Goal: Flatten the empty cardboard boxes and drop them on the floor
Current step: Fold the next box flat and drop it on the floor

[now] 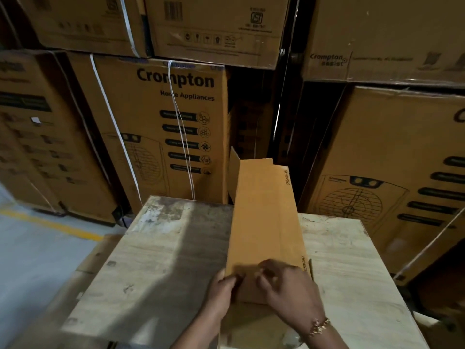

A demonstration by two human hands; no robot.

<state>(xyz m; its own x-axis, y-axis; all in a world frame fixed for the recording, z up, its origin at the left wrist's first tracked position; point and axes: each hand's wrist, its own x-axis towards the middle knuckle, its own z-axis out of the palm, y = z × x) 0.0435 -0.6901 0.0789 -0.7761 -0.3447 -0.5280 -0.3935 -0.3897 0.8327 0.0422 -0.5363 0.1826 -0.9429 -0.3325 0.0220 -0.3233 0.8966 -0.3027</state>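
Right hand [289,285], braceleted wrist, fingers curled over the near end of the long cardboard box [264,217]; hold blurred, cannot tell. Left hand [224,289] grips its near left corner. Box lies lengthwise on the wooden table [156,260].

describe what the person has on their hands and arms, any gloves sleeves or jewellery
Both the left hand and the right hand are bare, with no gloves. No sleeves show on the forearms as far as the frame reaches. A gold-coloured chain bracelet with small links circles the right wrist; the left wrist shows nothing worn.
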